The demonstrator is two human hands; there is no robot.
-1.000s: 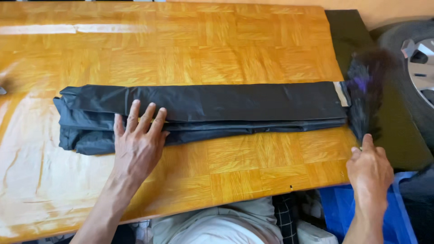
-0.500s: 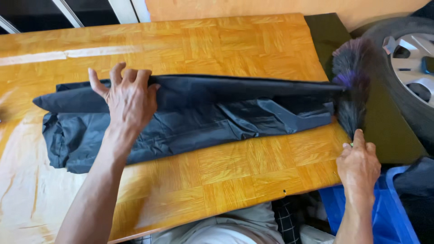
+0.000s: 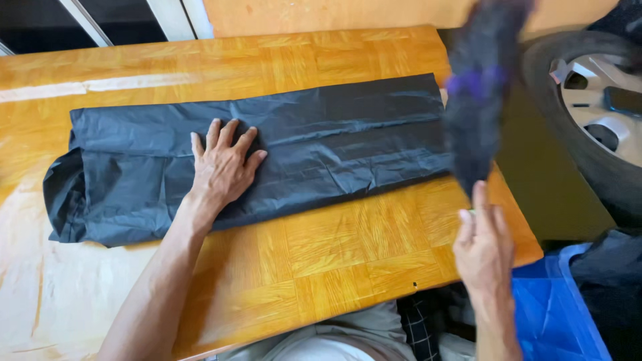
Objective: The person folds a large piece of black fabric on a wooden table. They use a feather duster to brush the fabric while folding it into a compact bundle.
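Black fabric [image 3: 321, 147] now unfolded wider under left hand [image 3: 224, 167], fingers spread flat; right hand [image 3: 485, 251] pinches lifted dark bundle [image 3: 478, 100] overhead.

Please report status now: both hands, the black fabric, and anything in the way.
Left hand flat, open on folded black fabric. Right hand lifts blurred dark bundle off its right end; grip unclear. Fabric lies on wooden table. Nothing on top.

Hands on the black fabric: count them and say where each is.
1. The left hand lies flat on the black fabric spread on the wooden table. The right hand is off it, raised at the table's right edge beneath a blurred dark object.
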